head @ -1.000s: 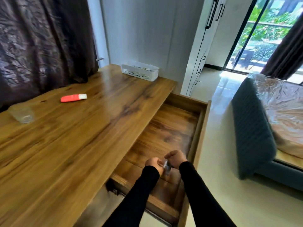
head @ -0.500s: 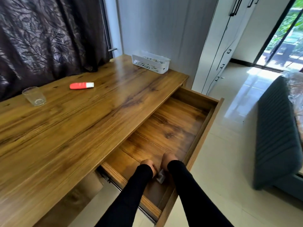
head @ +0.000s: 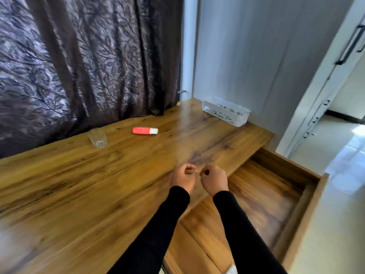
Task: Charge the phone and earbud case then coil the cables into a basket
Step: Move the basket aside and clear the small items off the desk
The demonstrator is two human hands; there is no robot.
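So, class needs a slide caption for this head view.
Both hands, left hand and right hand, curl loosely above the wooden desk beside its open drawer.

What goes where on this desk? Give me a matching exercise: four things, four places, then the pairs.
Things:
1. glass
2. red tube
3. white basket
4. drawer

Places:
A. far right corner of the desk top
B. pulled open, below the desk's right edge
C. near the curtain, left of the tube
D. lying flat between glass and basket

Pairs: 1-C, 2-D, 3-A, 4-B
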